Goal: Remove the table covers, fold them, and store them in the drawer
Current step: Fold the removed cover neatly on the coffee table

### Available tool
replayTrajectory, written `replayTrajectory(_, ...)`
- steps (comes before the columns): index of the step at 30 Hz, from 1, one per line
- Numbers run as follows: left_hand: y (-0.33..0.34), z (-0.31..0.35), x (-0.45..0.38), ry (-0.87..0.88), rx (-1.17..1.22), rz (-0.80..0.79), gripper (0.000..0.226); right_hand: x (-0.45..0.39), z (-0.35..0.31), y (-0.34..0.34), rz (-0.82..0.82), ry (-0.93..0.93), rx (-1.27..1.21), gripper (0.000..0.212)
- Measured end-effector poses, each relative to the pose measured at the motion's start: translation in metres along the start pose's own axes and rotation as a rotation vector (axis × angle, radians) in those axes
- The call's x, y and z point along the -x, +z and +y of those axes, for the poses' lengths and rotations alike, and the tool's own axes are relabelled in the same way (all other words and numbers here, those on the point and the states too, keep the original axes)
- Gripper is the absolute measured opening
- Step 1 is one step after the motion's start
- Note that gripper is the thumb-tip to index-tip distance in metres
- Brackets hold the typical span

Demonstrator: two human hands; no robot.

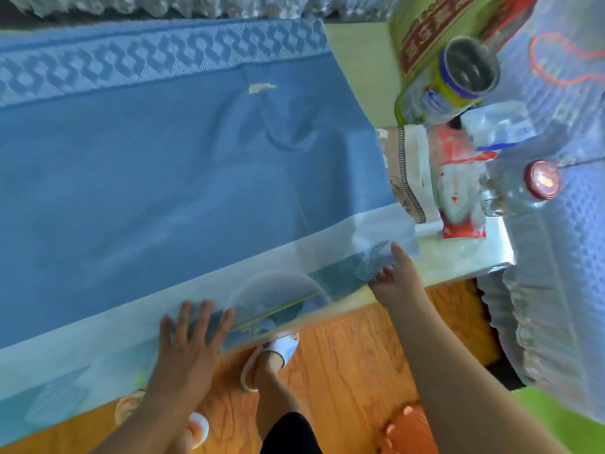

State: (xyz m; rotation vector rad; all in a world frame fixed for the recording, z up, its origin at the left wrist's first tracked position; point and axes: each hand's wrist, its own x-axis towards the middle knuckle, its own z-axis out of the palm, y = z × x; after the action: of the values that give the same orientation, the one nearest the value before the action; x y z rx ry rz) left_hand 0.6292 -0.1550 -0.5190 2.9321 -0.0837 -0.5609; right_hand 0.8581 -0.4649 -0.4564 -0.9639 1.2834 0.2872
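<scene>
A matt blue woven cloth cover (163, 165), with a raised geometric weave along its far border (157, 60), is lying under a thin, translucent plastic film (294, 257) that is giving off a soft sheen at the near edge. The tabletop (465, 257) is showing pale and glossy where bare. A can (465, 73) with a dull metal top is standing beside a clear, shiny bottle with a red cap (541, 180) and crinkled glossy plastic packets (458, 178). The floor (360, 355) is displaying polished, grained wood. A quilted fabric (563, 257) is hanging at the right.
</scene>
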Motion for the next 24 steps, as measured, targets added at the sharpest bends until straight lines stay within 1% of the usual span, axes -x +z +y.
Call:
replayTrajectory(1, -0.003, -0.001, -0.001, 0.001, -0.006, 0.001, 0.070, 0.011, -0.006, 0.002, -0.125, -0.018, 0.014, 0.030)
replayTrajectory(2, -0.006, -0.001, -0.002, 0.001, -0.012, -0.014, 0.072, 0.019, -0.014, 0.004, -0.202, -0.081, 0.054, 0.026)
replayTrajectory(3, -0.010, 0.001, -0.003, 0.004, -0.029, -0.031, 0.075, 0.027, -0.023, 0.005, -0.230, -0.196, 0.107, 0.025)
replayTrajectory(4, -0.012, 0.002, -0.005, 0.011, -0.050, -0.048, 0.080, 0.034, -0.033, 0.006, -0.202, -0.353, 0.170, 0.026)
replayTrajectory(5, -0.016, 0.005, -0.006, 0.007, -0.060, -0.060, 0.090, 0.038, -0.041, 0.003, -0.158, -0.480, 0.223, 0.025)
replayTrajectory(6, -0.019, 0.007, -0.008, -0.013, -0.061, -0.072, 0.103, 0.035, -0.046, -0.001, -0.096, -0.546, 0.261, 0.023)
replayTrajectory(7, -0.020, 0.006, -0.010, -0.031, -0.057, -0.090, 0.110, 0.031, -0.048, -0.008, -0.015, -0.547, 0.276, 0.023)
replayTrajectory(8, -0.020, 0.006, -0.010, -0.029, -0.063, -0.090, 0.105, 0.024, -0.045, -0.017, 0.065, -0.490, 0.275, 0.027)
replayTrajectory(10, -0.020, 0.010, -0.010, 0.001, -0.064, -0.112, 0.079, 0.006, -0.037, -0.030, 0.186, -0.340, 0.269, 0.042)
replayTrajectory(11, -0.019, 0.014, -0.009, 0.009, -0.074, -0.128, 0.076, -0.002, -0.037, -0.036, 0.217, -0.286, 0.272, 0.049)
replayTrajectory(12, -0.015, 0.014, -0.008, 0.021, -0.074, -0.132, 0.077, -0.010, -0.035, -0.033, 0.239, -0.252, 0.271, 0.051)
replayTrajectory(14, -0.015, 0.019, -0.006, 0.031, -0.061, -0.176, 0.084, -0.018, -0.042, -0.030, 0.304, -0.253, 0.220, 0.050)
replayTrajectory(15, -0.019, 0.018, -0.006, 0.027, -0.051, -0.212, 0.084, -0.017, -0.044, -0.024, 0.376, -0.300, 0.218, 0.048)
replayTrajectory(16, -0.023, 0.016, -0.007, 0.024, -0.032, -0.236, 0.079, -0.011, -0.046, -0.016, 0.486, -0.392, 0.312, 0.048)
replayTrajectory(17, -0.029, 0.014, -0.010, 0.013, -0.011, -0.241, 0.072, -0.003, -0.044, -0.007, 0.602, -0.543, 0.535, 0.048)
replayTrajectory(18, -0.038, 0.014, -0.014, -0.012, 0.017, -0.253, 0.067, 0.005, -0.041, 0.003, 0.636, -0.755, 0.799, 0.047)
replayTrajectory(19, -0.049, 0.012, -0.021, -0.038, 0.049, -0.271, 0.065, 0.009, -0.038, 0.013, 0.551, -1.022, 1.017, 0.045)
replayTrajectory(20, -0.058, 0.012, -0.033, -0.052, 0.075, -0.269, 0.063, 0.009, -0.035, 0.027, 0.366, -1.257, 1.192, 0.042)
replayTrajectory(21, -0.067, 0.012, -0.048, -0.064, 0.094, -0.234, 0.060, 0.004, -0.032, 0.043, 0.157, -1.424, 1.348, 0.040)
replayTrajectory(22, -0.073, 0.014, -0.067, -0.067, 0.108, -0.180, 0.057, -0.004, -0.030, 0.063, -0.006, -1.524, 1.496, 0.040)
replayTrajectory(23, -0.079, 0.018, -0.088, -0.067, 0.123, -0.114, 0.055, -0.016, -0.030, 0.083, -0.110, -1.579, 1.613, 0.043)
replayTrajectory(24, -0.083, 0.023, -0.113, -0.060, 0.150, -0.037, 0.055, -0.026, -0.033, 0.107, -0.173, -1.634, 1.692, 0.045)
